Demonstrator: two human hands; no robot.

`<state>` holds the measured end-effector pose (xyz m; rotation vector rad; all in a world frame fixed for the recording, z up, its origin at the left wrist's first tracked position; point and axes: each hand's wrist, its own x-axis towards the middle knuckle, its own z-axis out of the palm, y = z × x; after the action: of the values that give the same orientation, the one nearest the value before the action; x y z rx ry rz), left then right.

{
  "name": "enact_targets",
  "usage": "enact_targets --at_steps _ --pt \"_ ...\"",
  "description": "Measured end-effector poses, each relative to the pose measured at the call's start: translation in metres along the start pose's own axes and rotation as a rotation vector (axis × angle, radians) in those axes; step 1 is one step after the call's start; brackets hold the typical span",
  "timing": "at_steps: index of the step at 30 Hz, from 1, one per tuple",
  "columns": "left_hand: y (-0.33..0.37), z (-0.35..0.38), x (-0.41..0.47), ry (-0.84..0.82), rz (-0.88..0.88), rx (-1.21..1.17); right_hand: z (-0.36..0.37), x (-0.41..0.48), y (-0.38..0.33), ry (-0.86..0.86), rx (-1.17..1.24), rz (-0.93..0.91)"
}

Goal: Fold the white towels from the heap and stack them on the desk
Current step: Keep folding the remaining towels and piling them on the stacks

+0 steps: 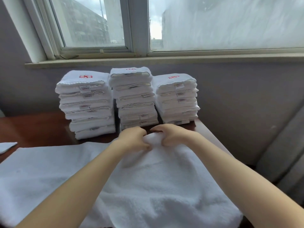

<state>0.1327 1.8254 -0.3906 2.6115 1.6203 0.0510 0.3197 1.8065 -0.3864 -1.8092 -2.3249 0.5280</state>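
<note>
A white towel (156, 181) lies loose over the near part of the brown desk (32, 129). My left hand (133, 139) and my right hand (169, 134) sit close together at its far edge, fingers curled into the cloth, bunching it between them. Behind them stand three stacks of folded white towels with red logos on top: a left stack (87, 104), a middle stack (134, 99) and a right stack (177, 99). More white towelling (41, 175) spreads flat to the left under my left forearm.
A window and grey sill (148, 60) run behind the stacks. A grey upholstered seat (283, 153) stands off the desk's right edge. A white cloth corner (6, 146) pokes in at the left edge.
</note>
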Motion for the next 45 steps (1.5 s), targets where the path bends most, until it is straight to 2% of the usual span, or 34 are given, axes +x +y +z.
enact_targets --at_steps 3,6,8,12,16,22,24,30,35,37,42,44,45 --pt "-0.002 0.001 -0.002 0.047 0.086 -0.067 -0.007 0.001 0.001 -0.062 0.025 -0.035" --pt "-0.005 0.001 -0.002 0.197 0.106 -0.193 -0.019 -0.005 0.007 -0.032 0.050 -0.022" --pt "-0.008 -0.002 0.000 0.274 0.087 -0.216 -0.032 -0.010 0.013 0.121 0.087 -0.043" --pt "-0.016 -0.008 0.006 0.237 -0.030 -0.160 -0.055 -0.019 0.028 0.481 0.117 0.008" --pt "-0.023 -0.010 0.006 0.260 -0.068 -0.143 -0.062 -0.023 0.033 0.623 -0.080 0.065" --pt "-0.017 -0.034 0.002 0.587 -0.085 -0.220 -0.073 -0.021 0.028 0.812 -0.190 0.055" --pt "-0.017 -0.036 -0.002 0.605 -0.039 -0.228 -0.074 -0.024 0.028 0.777 -0.227 0.074" --pt "-0.013 -0.018 -0.018 0.503 0.053 -0.232 -0.057 -0.049 0.039 0.564 -0.260 0.130" --pt "-0.004 -0.015 -0.032 0.436 0.105 -0.231 -0.054 -0.068 0.043 0.487 -0.225 0.174" --pt "-0.002 -0.016 -0.037 0.353 0.110 -0.189 -0.055 -0.073 0.042 0.395 -0.258 0.197" --pt "0.004 -0.006 -0.052 -0.018 0.166 -0.056 -0.044 -0.087 0.041 0.023 -0.295 0.284" --pt "0.007 -0.001 -0.055 -0.042 0.164 -0.097 -0.040 -0.091 0.040 -0.068 -0.277 0.337" --pt "0.008 0.000 -0.055 -0.026 0.160 -0.124 -0.039 -0.092 0.039 -0.055 -0.277 0.356"
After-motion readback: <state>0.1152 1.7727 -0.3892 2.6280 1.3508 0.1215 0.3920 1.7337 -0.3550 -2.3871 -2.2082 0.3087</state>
